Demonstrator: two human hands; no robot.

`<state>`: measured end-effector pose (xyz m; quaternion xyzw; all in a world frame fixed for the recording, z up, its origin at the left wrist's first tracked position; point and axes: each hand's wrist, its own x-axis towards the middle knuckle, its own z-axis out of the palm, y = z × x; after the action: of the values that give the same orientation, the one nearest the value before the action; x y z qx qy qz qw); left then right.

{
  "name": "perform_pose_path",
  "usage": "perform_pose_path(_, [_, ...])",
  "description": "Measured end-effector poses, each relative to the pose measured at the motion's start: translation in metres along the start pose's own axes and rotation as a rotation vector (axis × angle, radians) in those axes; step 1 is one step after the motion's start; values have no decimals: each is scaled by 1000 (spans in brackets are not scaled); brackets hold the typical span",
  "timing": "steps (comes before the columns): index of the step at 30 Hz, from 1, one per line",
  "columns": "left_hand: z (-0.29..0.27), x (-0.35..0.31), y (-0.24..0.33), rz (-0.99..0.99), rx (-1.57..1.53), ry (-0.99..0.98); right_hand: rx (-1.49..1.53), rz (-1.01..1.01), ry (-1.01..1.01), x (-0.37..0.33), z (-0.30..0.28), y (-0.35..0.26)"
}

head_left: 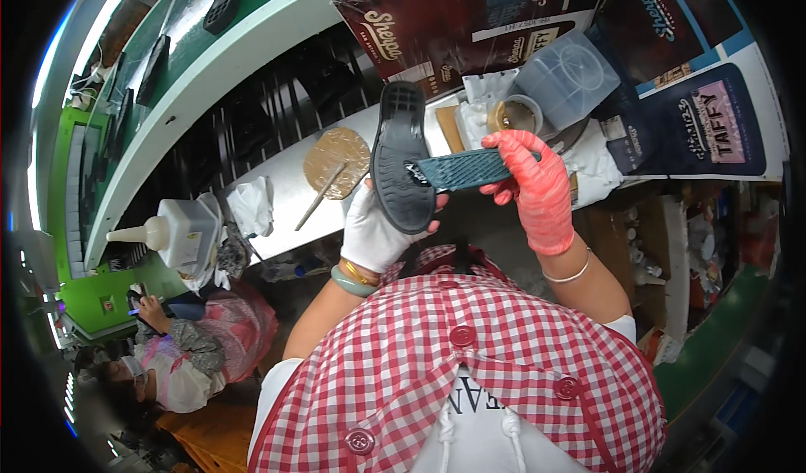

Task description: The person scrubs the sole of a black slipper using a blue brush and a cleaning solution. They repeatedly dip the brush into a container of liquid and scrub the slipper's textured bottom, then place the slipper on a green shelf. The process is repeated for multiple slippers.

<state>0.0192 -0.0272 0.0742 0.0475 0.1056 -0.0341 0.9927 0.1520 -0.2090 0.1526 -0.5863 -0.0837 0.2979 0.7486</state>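
Note:
My left hand [370,235], in a white glove with bare fingertips, is closed around the heel-side end of a black sandal sole [400,125]. The sole stands lengthwise in front of me, its ridged footbed showing. Across it reaches a teal textured strap [466,170], its left end lying over the middle of the sole. Whether that end is fastened there I cannot tell. In a coral-pink glove, my right hand [539,189] pinches the strap's right end between thumb and fingers, out beyond the sole's edge.
Behind the sole, a film-covered brown disc [329,159] bears a thin stick [321,194]. A white squeeze bottle [183,233] and crumpled cloth [250,206] are leftward. Rightward are a roundish tub [515,114], a clear plastic container [573,77] and printed cardboard [411,32]. A co-worker [201,347] sits at lower left.

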Motion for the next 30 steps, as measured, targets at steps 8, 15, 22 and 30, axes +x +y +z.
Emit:
perform_pose_path(8, [37,0,-14,35,89,-118,35,-33,-48,-16,28,-8])
perform_pose_path(15, [41,-2,-21,57,220,-97,17,-176,34,-16,33,-3])
perform_pose_path(22, [41,-11,-21,12,365,-76,-39,-277,88,-7,30,-21])
perform_pose_path(30, [37,-17,-20,2,496,-83,25,-266,52,12,25,-36])
